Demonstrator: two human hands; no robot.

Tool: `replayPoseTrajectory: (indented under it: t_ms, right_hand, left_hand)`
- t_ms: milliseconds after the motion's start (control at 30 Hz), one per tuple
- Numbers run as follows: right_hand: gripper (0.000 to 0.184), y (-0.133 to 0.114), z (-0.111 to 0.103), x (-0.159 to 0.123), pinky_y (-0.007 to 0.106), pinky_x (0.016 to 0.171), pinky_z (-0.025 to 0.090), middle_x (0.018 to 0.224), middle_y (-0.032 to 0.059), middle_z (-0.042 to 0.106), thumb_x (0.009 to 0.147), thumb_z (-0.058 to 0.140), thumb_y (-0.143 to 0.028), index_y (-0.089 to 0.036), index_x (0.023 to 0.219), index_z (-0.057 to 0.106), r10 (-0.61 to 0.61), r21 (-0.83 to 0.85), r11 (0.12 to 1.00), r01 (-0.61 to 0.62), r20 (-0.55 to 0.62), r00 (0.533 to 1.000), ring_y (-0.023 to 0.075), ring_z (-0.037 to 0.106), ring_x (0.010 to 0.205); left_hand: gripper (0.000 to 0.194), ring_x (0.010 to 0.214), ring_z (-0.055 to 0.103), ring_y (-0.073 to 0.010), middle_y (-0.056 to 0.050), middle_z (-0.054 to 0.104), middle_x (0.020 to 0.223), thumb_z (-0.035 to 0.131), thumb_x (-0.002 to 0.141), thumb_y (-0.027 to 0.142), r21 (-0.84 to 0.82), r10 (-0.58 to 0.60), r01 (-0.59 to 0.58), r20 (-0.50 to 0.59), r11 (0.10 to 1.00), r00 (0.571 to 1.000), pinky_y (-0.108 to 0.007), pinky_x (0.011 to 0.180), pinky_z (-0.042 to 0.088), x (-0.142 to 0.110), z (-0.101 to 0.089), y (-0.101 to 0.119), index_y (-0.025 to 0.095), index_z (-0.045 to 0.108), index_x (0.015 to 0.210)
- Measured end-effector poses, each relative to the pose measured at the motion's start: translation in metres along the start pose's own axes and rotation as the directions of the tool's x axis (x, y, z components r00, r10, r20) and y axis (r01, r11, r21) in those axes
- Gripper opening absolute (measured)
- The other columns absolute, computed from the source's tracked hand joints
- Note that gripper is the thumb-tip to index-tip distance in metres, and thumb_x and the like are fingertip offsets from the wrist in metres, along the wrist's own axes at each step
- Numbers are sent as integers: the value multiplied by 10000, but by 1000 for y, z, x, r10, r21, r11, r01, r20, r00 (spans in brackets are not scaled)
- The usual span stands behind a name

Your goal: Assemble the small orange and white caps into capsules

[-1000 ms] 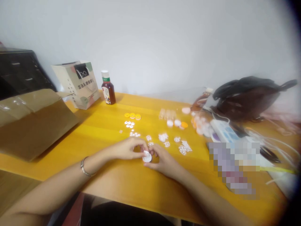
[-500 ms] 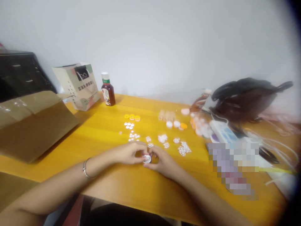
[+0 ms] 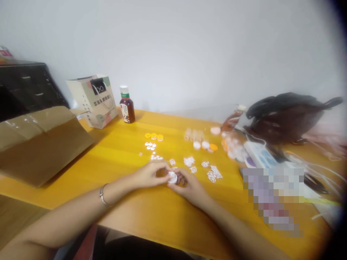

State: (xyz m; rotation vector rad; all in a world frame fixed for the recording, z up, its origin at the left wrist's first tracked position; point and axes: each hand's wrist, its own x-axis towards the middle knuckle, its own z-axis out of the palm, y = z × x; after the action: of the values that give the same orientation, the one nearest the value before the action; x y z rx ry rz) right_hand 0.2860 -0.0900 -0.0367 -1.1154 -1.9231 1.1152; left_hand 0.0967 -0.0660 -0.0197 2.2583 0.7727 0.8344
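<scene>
Disc (image 3: 172, 178), white, apparently with a smaller white part on its upper face, held in both hands over the near middle of the wooden table (image 3: 130, 213). Apparently at a middle stage of fitting small parts together, judging by the one piece in hand and the many lying loose. Too small and soft in focus to tell whether fully joined.

Seemingly left to use, beyond the hands: three yellow rings (image 3: 154, 136) in a row, a cluster of white buttons (image 3: 150, 146), smaller white pieces (image 3: 156, 157) partly behind the left hand, and openwork white wheels (image 3: 211, 176) spread to the right. Farther back, translucent cups (image 3: 193, 135) near white caps (image 3: 197, 145) and an orange cap (image 3: 213, 147). No finished piece recognisable for certain.

On the left hand (image 3: 154, 174), thumb and forefinger nearly closed, pinching the disc at its upper left edge. On the right hand (image 3: 191, 185), fingers curled, with the thumb at the disc's lower edge and fingertips along its right side; exact contact of those fingertips impossible to tell.
</scene>
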Motion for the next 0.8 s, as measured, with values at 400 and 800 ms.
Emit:
replayPoseTrajectory:
  t_ms: [400,800]
  right_hand:
    - [333,3,3,4,238,584,404,673,-19,601,660,688,-324,-179,933,564,208,542,805,-240,121,971,79,515,555]
    - [357,7,4,6,250,620,422,711,-37,574,649,698,-299,-197,933,507,169,546,820,-172,56,984,82,521,597]
  left_hand:
    - [222,748,559,-129,-70,632,818,576,776,291,-248,-156,133,-74,960,985,-260,727,442,3,-1,-9,112,613,900]
    - [190,723,521,-121,-45,598,779,554,787,268,-191,-143,117,-128,975,981,-250,699,422,4,4,-5,121,600,897]
